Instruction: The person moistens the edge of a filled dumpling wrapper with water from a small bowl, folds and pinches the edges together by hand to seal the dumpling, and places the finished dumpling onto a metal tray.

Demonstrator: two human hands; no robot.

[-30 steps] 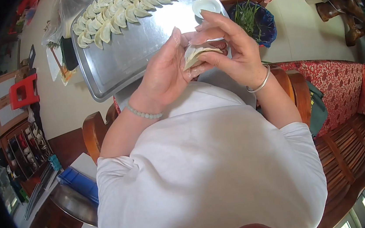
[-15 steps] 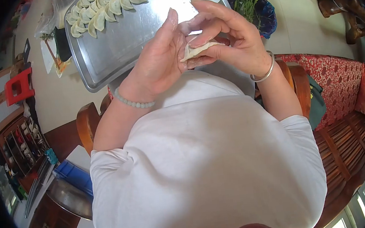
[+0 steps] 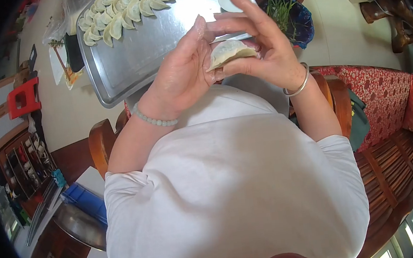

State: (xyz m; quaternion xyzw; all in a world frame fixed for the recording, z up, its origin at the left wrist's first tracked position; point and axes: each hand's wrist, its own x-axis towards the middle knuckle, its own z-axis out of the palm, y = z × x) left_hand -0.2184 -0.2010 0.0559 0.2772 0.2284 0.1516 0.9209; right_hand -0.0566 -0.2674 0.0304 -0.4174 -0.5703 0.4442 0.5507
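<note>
A folded dumpling [image 3: 231, 53] with a pale, curved edge is held between my two hands, above my lap. My right hand [image 3: 271, 48] grips it with the thumb along the near side, while its index finger points up and away. My left hand [image 3: 183, 69] supports the dumpling's left end; its thumb stands up and its fingers are partly hidden beneath the dough. Flour or dough whitens the fingers. Beyond the hands is a metal tray [image 3: 126, 69], with rows of finished dumplings [image 3: 128, 12] on its far part.
A small white bowl [image 3: 230, 0] sits at the tray's right end. A blue basin [image 3: 303, 22] with green stalks stands to the right. Wooden chair arms [image 3: 99, 144] flank me; a red patterned seat [image 3: 376, 87] is farther right, and a red plastic stool [image 3: 23, 98] at left.
The dumpling has turned so its rounded, filled side shows, where before mostly a thin edge was visible. My right fingers have spread and lifted somewhat. The view has shifted slightly.
</note>
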